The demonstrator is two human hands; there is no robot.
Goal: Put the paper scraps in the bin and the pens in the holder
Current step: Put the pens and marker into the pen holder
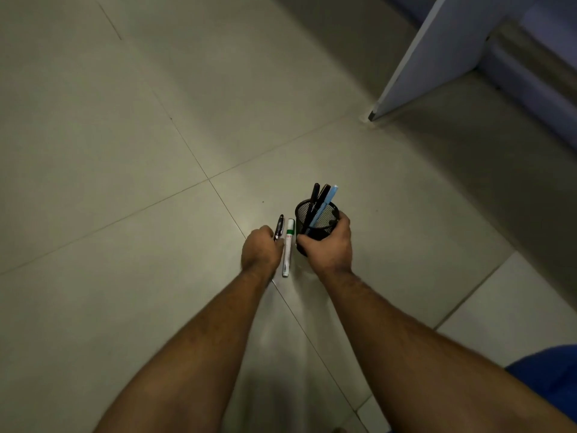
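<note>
Head view: the right hand (326,246) wraps its fingers around the mesh holder (316,223) on the floor (125,151). The left hand (261,251) pinches the black pen (278,227) beside the white marker (288,247). Pen-collecting step; next, lift it into the holder.

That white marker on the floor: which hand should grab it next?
Probably the left hand: it lies right beside the white marker, closing on the black pen. The right hand grips the mesh pen holder.

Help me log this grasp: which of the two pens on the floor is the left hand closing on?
The black pen: the left hand is closed around its lower end. The white marker lies beside it, ungripped.
</note>
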